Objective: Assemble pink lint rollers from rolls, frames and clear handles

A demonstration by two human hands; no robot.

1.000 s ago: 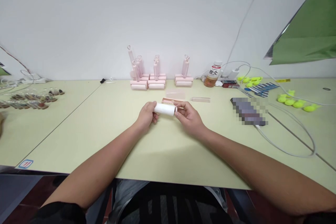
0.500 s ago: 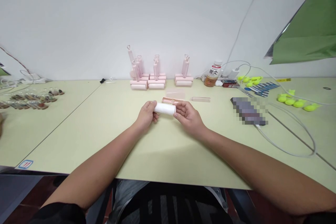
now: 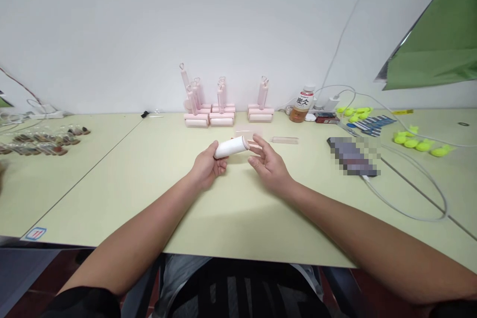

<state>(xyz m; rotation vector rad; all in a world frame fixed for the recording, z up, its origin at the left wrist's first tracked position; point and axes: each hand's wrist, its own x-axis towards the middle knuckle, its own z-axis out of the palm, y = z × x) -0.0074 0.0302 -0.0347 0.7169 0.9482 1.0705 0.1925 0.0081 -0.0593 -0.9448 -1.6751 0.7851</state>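
My left hand point(image 3: 209, 166) is closed around the left end of a white lint roller refill point(image 3: 231, 147), which is tilted with its right end raised. Fingers apart, my right hand point(image 3: 271, 164) is beside that right end; whether a fingertip touches it I cannot tell. Behind the roll, a pink lint roller part point(image 3: 255, 144) lies mostly hidden by the roll and my right fingers. A clear pale pink cover point(image 3: 247, 132) is just beyond it. To the right lies a pale pink handle point(image 3: 284, 140).
Several pink lint rollers point(image 3: 222, 118) stand upright along the wall. Right of them are a bottle point(image 3: 301, 104), cables, a phone point(image 3: 352, 156) and several yellow-green objects point(image 3: 424, 145). Small wrapped items point(image 3: 42, 141) lie at the far left.
My right hand has loosened from the roll's right end and its fingers have spread. That end has risen, so the roll now slants in my left hand.
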